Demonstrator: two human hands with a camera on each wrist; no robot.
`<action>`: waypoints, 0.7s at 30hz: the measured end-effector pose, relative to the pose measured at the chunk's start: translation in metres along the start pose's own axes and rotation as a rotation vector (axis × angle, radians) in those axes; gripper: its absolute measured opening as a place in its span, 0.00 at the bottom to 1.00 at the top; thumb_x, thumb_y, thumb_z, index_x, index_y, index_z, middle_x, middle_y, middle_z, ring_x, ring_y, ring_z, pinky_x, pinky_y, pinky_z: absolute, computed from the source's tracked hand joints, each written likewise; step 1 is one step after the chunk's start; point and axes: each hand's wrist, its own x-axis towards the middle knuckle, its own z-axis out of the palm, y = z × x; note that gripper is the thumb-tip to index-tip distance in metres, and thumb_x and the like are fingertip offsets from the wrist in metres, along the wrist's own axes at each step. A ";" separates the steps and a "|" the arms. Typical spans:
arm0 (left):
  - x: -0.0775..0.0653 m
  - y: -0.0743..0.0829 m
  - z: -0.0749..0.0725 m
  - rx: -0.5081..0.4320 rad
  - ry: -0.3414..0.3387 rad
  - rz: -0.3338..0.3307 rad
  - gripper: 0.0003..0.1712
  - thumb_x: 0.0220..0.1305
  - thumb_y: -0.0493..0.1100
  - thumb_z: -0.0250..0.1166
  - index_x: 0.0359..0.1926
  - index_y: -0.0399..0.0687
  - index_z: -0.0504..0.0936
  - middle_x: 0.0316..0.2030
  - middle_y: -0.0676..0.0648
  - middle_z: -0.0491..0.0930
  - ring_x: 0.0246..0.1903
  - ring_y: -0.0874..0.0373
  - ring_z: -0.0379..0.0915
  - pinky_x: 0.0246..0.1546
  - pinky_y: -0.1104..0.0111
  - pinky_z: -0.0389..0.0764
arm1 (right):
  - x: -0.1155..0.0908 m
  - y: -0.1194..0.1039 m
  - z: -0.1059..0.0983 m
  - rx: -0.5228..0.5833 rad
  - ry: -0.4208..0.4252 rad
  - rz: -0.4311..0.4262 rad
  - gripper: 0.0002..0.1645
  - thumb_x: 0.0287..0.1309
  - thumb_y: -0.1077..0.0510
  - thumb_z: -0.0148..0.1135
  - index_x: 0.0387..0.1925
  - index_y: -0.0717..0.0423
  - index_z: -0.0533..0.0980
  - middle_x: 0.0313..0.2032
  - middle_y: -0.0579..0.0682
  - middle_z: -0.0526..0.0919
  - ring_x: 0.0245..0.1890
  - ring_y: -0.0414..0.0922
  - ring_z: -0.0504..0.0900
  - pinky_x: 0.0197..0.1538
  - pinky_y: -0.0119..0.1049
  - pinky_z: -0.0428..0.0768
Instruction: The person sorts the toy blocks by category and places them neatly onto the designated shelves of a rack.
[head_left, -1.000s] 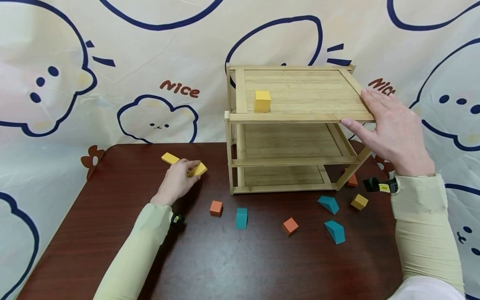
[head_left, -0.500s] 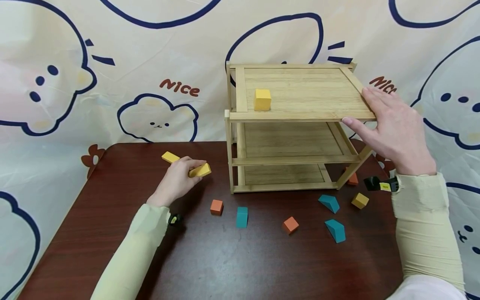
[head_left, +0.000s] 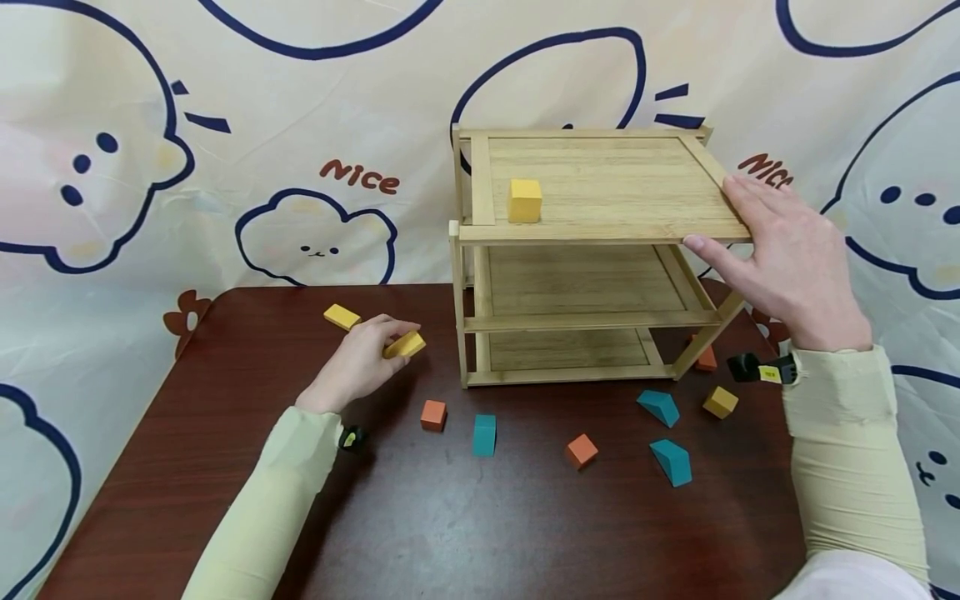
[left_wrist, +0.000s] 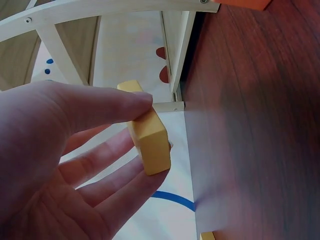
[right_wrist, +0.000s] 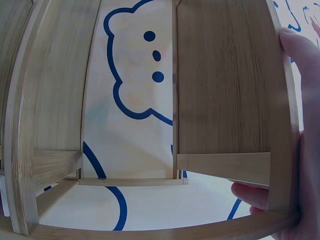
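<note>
My left hand [head_left: 356, 360] pinches an elongated yellow block [head_left: 406, 344] between thumb and fingers, just left of the wooden shelf. In the left wrist view the thumb lies across one face of the block [left_wrist: 152, 140], with the fingertips behind it. My right hand [head_left: 795, 258] holds the right front corner of the three-tier wooden shelf [head_left: 592, 233]. The right wrist view shows its fingers around the end rail [right_wrist: 285, 125]. A yellow cube [head_left: 524, 202] sits on the top tier, toward the left. Another flat yellow block [head_left: 342, 316] lies on the table behind my left hand.
Scattered before the shelf are orange cubes [head_left: 432, 416], a teal block [head_left: 484, 435], teal wedges [head_left: 671, 462] and a yellow block [head_left: 721, 402]. An orange block [head_left: 706, 359] is partly hidden by the shelf's right leg. A patterned cloth [head_left: 315, 108] hangs behind the dark table [head_left: 420, 517].
My left hand has shifted slightly right with the yellow block, which has turned a little in its grasp. The right hand keeps its place on the shelf.
</note>
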 end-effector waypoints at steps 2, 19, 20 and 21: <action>0.000 0.000 0.000 0.003 -0.004 0.000 0.29 0.63 0.32 0.71 0.66 0.40 0.78 0.55 0.41 0.78 0.51 0.45 0.76 0.54 0.51 0.78 | 0.000 0.000 0.000 -0.001 0.001 0.000 0.54 0.65 0.24 0.48 0.80 0.53 0.54 0.78 0.56 0.53 0.75 0.61 0.56 0.65 0.68 0.61; 0.002 0.005 -0.002 0.007 -0.017 0.019 0.31 0.62 0.32 0.71 0.67 0.38 0.77 0.56 0.41 0.77 0.50 0.46 0.76 0.56 0.52 0.78 | 0.000 -0.001 -0.001 -0.003 -0.001 0.005 0.54 0.65 0.24 0.48 0.80 0.53 0.54 0.78 0.56 0.53 0.75 0.61 0.56 0.66 0.67 0.61; 0.002 0.006 -0.002 0.002 -0.021 0.019 0.31 0.62 0.31 0.71 0.66 0.38 0.77 0.56 0.41 0.77 0.50 0.46 0.76 0.56 0.51 0.78 | -0.001 -0.001 -0.001 -0.002 -0.001 0.006 0.55 0.65 0.24 0.48 0.80 0.53 0.54 0.78 0.56 0.53 0.75 0.62 0.56 0.65 0.68 0.61; 0.002 0.006 -0.002 -0.001 -0.024 0.020 0.30 0.63 0.31 0.71 0.66 0.38 0.77 0.57 0.41 0.77 0.50 0.46 0.76 0.56 0.51 0.78 | -0.001 -0.001 0.000 -0.003 -0.001 0.006 0.55 0.65 0.24 0.48 0.80 0.53 0.54 0.78 0.56 0.53 0.74 0.62 0.56 0.65 0.68 0.61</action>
